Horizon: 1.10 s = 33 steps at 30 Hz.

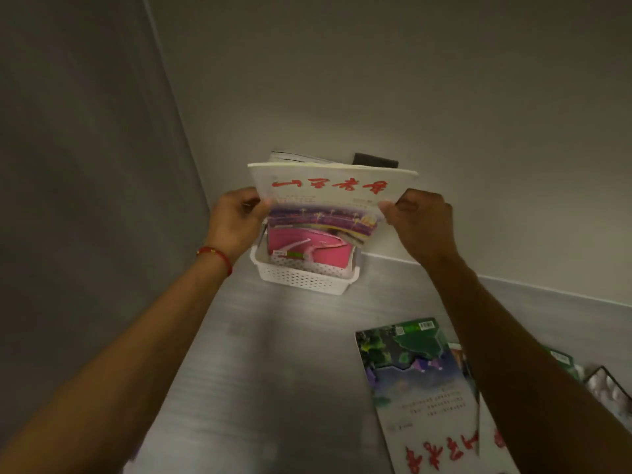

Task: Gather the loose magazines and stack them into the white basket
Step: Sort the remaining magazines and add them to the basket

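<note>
A white perforated basket stands on the steel counter against the back wall. A magazine with red lettering and a pink stadium picture stands upright in it, its lower end inside the basket. My left hand pinches its left edge and my right hand pinches its right edge. More magazines stand behind it in the basket, mostly hidden. Loose magazines lie at the lower right: a green and blue one on top, others partly under my right forearm.
The steel counter runs from the basket toward me. A grey side wall closes the left; a pale back wall stands behind the basket. A dark object shows behind the magazines.
</note>
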### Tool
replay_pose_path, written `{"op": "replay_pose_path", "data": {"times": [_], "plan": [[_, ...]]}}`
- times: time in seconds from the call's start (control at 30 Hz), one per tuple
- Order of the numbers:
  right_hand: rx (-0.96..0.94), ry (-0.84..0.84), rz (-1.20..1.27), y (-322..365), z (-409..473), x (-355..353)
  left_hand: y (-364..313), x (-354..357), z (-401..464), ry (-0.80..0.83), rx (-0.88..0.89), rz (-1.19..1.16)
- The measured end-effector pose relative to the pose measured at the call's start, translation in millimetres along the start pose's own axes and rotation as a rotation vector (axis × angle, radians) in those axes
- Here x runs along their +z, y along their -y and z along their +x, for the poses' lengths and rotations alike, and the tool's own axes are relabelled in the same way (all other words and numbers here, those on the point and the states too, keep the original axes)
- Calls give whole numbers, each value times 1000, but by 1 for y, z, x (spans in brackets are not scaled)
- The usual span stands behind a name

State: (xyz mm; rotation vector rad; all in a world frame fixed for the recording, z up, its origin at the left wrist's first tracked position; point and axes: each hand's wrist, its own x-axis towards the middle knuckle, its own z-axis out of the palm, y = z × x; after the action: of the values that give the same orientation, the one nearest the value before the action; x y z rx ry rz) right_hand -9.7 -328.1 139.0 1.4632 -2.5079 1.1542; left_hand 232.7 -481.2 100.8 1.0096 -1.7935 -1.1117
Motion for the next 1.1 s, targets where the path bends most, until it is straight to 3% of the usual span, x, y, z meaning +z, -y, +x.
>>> {"op": "replay_pose_path", "data": {"times": [0.3,0.6,0.87,0.97,1.1], "plan": [[235,119,220,-26,19,63,59,16,38,12,-291,-157],[394,162,147,-39,16,98,82,38,45,32,-516,-235],[468,279,345,-75,-34,70,87,46,29,43,-507,-202],[564,319,423,-112,-80,52,77,54,1,-8,-418,48],[513,317,185,-166,-149,22,56,84,-57,-46,-220,93]]}}
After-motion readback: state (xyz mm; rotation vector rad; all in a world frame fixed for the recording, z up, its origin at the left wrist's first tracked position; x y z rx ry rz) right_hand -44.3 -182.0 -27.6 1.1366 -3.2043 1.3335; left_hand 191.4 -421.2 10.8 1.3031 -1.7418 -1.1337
